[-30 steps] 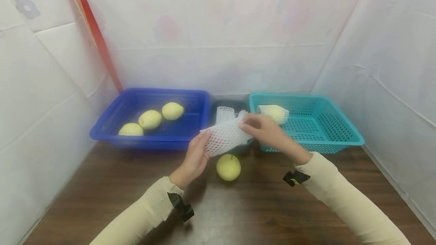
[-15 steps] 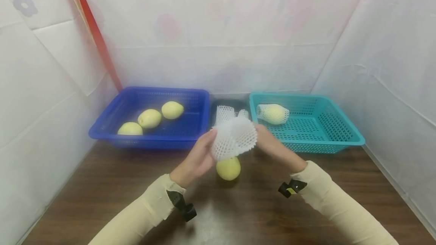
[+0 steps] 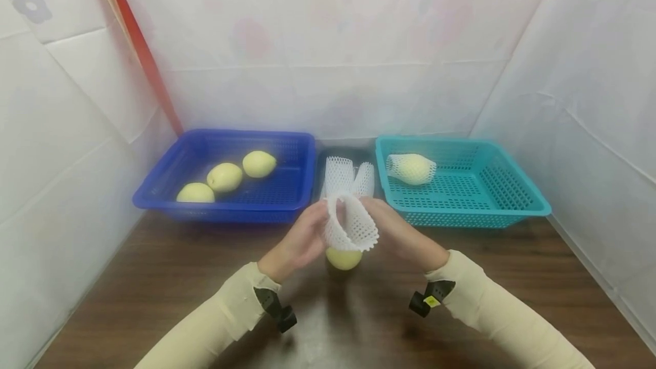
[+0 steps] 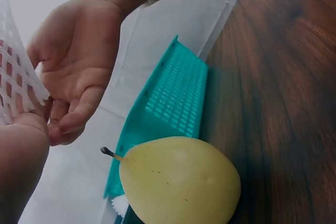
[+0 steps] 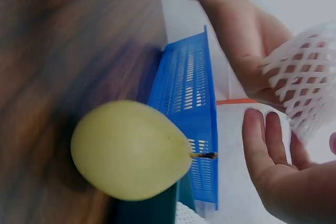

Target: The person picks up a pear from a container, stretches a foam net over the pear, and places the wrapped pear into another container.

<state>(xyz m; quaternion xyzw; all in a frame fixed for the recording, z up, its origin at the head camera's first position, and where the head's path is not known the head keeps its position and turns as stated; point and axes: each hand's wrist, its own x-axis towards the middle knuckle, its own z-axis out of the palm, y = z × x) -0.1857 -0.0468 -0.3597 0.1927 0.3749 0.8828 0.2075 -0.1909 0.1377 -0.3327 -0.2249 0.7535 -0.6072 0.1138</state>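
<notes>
"what hung in midair?"

"a white foam net, between the left hand and the right hand, which were close together. the left seemed to pinch its side; whether the right's fingers gripped it or only lay against it could not be told."

"why a hand at each side?"

"probably because such soft mesh would have sagged alone; support on both flanks likely kept that wide mouth round, gaping toward the person."

"and below?"

"a loose pear stood on the surface just beneath the hands, stem up, touched by neither. its broad base likely kept it from rolling."

"anything beyond them?"

"three bare pears lay in a blue basket beyond the left hand, and one netted pear in a teal basket beyond the right; the raised walls presumably stopped them rolling off. straight ahead of the hands, more nets lay in a dark tray between the baskets, perhaps so either hand could reach them."
</notes>
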